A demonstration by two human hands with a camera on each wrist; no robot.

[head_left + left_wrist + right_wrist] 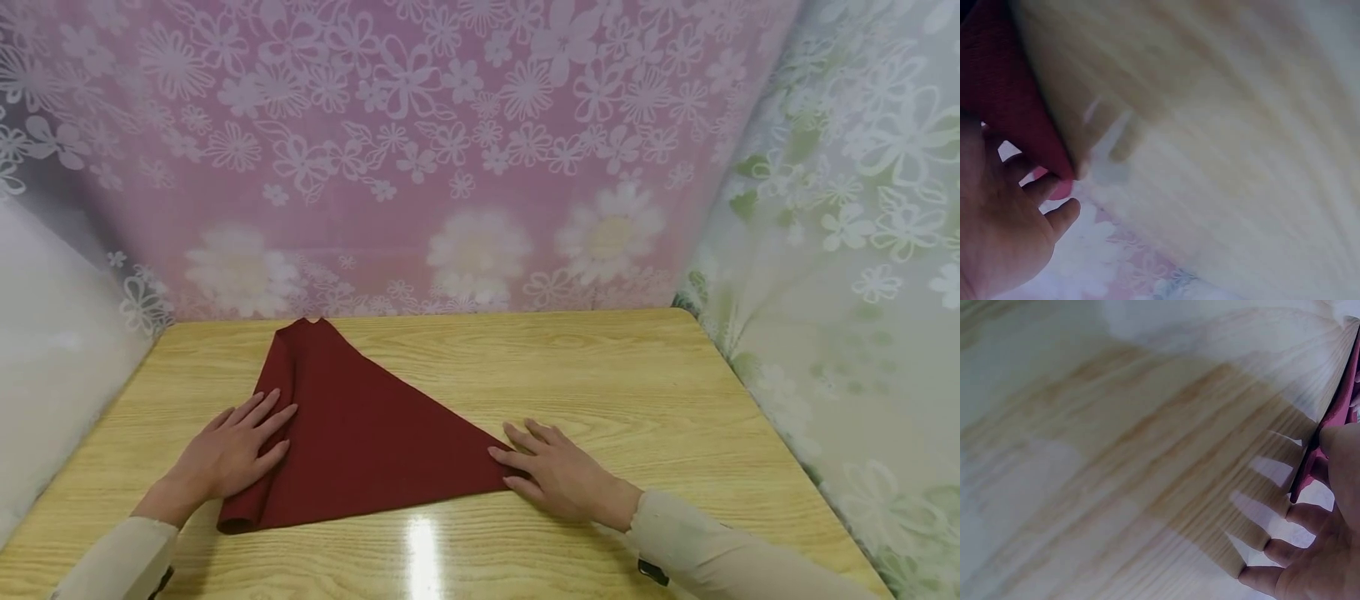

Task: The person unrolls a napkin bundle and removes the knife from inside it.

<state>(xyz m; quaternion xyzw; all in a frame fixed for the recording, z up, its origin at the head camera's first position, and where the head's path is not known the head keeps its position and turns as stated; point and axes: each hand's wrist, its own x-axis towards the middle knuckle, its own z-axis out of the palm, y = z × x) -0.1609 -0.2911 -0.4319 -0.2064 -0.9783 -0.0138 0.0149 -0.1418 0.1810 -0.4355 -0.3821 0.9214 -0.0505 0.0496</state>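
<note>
A dark red cloth (pixel 360 433) lies on the table as a rough triangle. Its left side is folded over into a loose roll (pixel 243 508), with a small notch at the far top corner. My left hand (pixel 236 454) rests on this folded side, fingers extended and pointing away from me. At the cloth's narrow right tip, my right hand (pixel 558 475) touches the fabric with its fingers spread. The right wrist view has the cloth edge (pixel 1335 419) beside the thumb, the other fingertips meeting the tabletop. In the left wrist view the cloth (pixel 1010 87) passes over the fingers.
The wood-grain table (pixel 600 375) reflects a bright light patch near its front. A pink flowered curtain (pixel 420 167) hangs behind the far edge, and a pale flowered one (pixel 847 292) borders the right. Both forearms wear light sleeves (pixel 720 542), with dark bands at the wrists.
</note>
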